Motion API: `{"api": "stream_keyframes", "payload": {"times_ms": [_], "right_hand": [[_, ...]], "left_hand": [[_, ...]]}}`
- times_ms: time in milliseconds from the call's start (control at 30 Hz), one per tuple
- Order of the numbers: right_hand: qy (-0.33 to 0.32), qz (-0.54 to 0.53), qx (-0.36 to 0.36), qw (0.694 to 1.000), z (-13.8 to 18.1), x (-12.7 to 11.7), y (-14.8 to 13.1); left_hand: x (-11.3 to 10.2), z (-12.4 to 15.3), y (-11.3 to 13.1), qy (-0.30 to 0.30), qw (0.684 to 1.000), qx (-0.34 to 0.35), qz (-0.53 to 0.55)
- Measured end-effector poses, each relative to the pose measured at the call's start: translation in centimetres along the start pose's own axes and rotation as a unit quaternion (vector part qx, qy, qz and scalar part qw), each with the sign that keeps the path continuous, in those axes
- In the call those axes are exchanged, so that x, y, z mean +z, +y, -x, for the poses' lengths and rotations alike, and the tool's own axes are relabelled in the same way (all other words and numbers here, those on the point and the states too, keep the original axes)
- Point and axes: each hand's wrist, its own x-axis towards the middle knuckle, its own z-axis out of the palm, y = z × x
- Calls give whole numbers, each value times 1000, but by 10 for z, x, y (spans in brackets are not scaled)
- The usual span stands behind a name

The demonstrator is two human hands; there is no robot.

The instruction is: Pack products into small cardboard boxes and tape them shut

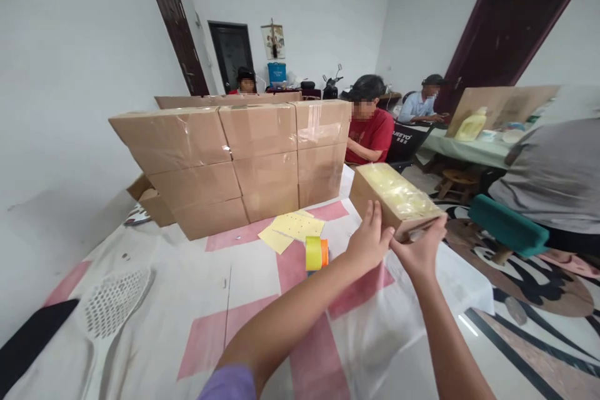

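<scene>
At the right edge of the table I have a cardboard box (396,190), its top covered with something yellow under shiny clear tape. My left hand (370,242) presses along the box's near left side, fingers up against the cardboard. Around the near right corner is my right hand (422,250), thumb toward the left hand and fingers along the end. The box's underside is hidden. Left of my forearm stands a roll of tape (314,253), yellow-green with an orange part. Yellow paper sheets (295,228) lie behind it.
Taped cardboard boxes (265,184) form a wall across the table's back. A white perforated paddle (117,303) lies front left beside a black item (35,344). Beyond the boxes sits a person in a red shirt (375,137). A teal stool (509,225) stands at right.
</scene>
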Motion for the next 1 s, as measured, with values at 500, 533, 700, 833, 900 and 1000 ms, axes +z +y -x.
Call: {"api": "stream_keyframes", "payload": {"times_ms": [500, 533, 700, 833, 900, 1000], "right_hand": [[-187, 115, 136, 966, -149, 228, 62], [-174, 123, 144, 966, -152, 234, 56], [-92, 89, 50, 990, -118, 241, -6], [-158, -124, -287, 937, -22, 238, -119], [-287, -212, -395, 846, 44, 248, -188], [-467, -296, -413, 723, 144, 287, -283]], "left_hand": [[-202, 209, -119, 248, 946, -40, -205], [-216, 239, -128, 271, 934, -78, -220], [-275, 375, -143, 390, 854, -237, -250], [-335, 424, -158, 457, 803, -302, -236], [-371, 419, -180, 482, 792, -336, -165], [-424, 388, -228, 531, 762, -370, 3]]}}
